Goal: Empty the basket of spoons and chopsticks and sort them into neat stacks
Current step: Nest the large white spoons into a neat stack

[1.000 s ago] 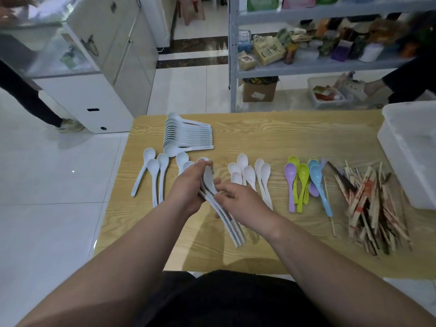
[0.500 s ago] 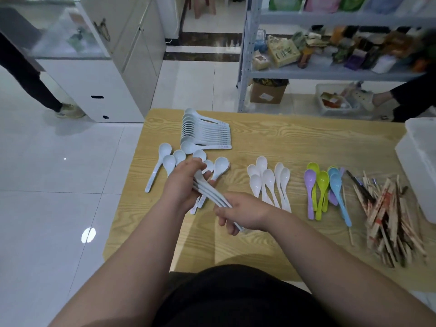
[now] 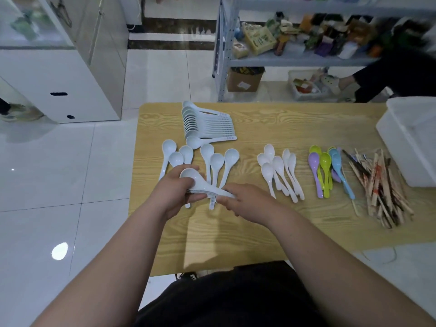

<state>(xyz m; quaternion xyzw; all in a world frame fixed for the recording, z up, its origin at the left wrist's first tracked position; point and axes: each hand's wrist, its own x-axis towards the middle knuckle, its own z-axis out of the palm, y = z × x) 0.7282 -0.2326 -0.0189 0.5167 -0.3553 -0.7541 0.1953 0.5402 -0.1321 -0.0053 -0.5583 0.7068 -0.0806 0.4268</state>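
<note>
We held the spoon bundle (image 3: 200, 185) just on our side of the finished stack (image 3: 205, 125), its long axis parallel to that stack's handles, left hand (image 3: 174, 192) gripping the bowls with curled fingers (image 3: 175, 173), right hand (image 3: 247, 202) pinching the handle tips.

The table (image 3: 283, 128) shows a pale yellow wood grain with a matt, smooth face. The stacked white spoons (image 3: 207, 123) at upper centre look like smooth plastic with a soft sheen, as do the held spoons (image 3: 195, 182) in mid-frame. The coloured spoons (image 3: 325, 171) right of centre are glossier plastic. The chopsticks (image 3: 382, 190) at the right look like matt bare wood, some in paper sleeves. The white tub (image 3: 410, 142) at the right edge is smooth, dull plastic. The floor (image 3: 59, 185) is glossy tile that mirrors a lamp. The shelf frame (image 3: 221, 55) at the top is grey painted metal, with a matt cardboard box (image 3: 244, 80) beneath it. Black cloth (image 3: 224, 298) at the bottom is matt.
</note>
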